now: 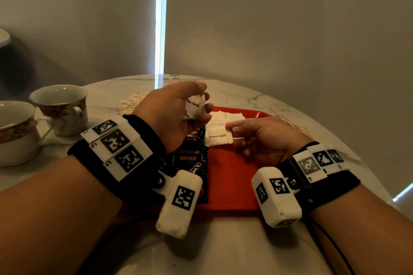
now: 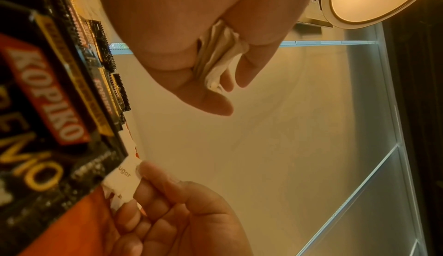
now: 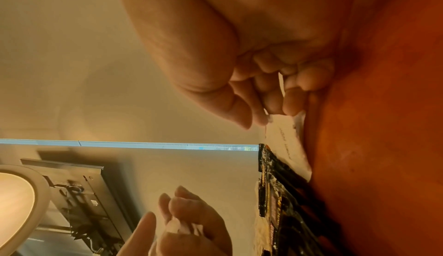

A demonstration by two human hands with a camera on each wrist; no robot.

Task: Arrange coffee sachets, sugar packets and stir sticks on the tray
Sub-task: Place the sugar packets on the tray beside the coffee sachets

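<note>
A red tray (image 1: pixel 230 176) lies on the marble table. Black Kopiko coffee sachets (image 1: pixel 190 158) lie along its left side, and white brown sugar packets (image 1: pixel 218 135) sit in a row beside them. My left hand (image 1: pixel 178 109) hovers above the tray's far left and grips a small bunch of sugar packets (image 1: pixel 196 105), seen as a folded wad (image 2: pixel 220 55) in the left wrist view. My right hand (image 1: pixel 257 136) rests on the tray and pinches the right edge of the nearest sugar packet (image 3: pixel 285 142). Wooden stir sticks (image 1: pixel 295 126) lie off the tray behind my right hand.
Two gold-rimmed teacups (image 1: pixel 60 107) (image 1: pixel 15 131) stand at the table's left. A pile of more white packets (image 1: pixel 131 102) lies behind my left hand. The table's round edge curves off to the right, and a wall stands close behind.
</note>
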